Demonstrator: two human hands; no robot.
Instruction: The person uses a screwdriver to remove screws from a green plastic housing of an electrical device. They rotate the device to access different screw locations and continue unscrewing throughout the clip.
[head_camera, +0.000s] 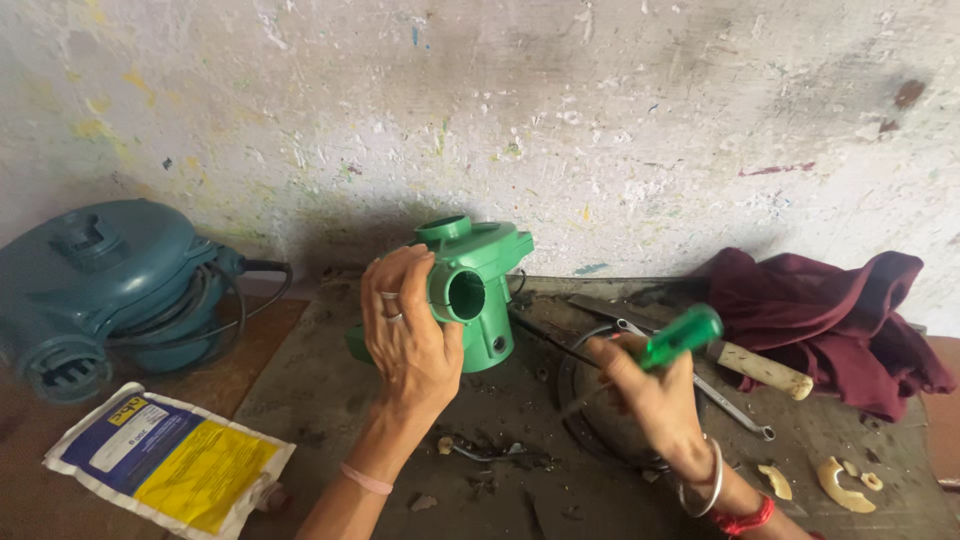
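My left hand (405, 330) grips a green plastic blower housing (480, 285) and holds it upright on the grey work surface (320, 390). The housing has a round opening facing me and a second opening on top. My right hand (650, 400) is closed around a screwdriver with a clear green handle (682, 336). Its dark shaft points left toward the lower side of the housing, and the tip lies close to it. A black cable runs from behind the housing toward my right hand.
A teal blower (100, 285) with a coiled cord sits at the left. A blue and yellow pouch (170, 460) lies in front of it. A wooden-handled tool (765, 368), a wrench (730, 405), a maroon cloth (830, 310) and pale broken pieces (835, 482) lie at the right.
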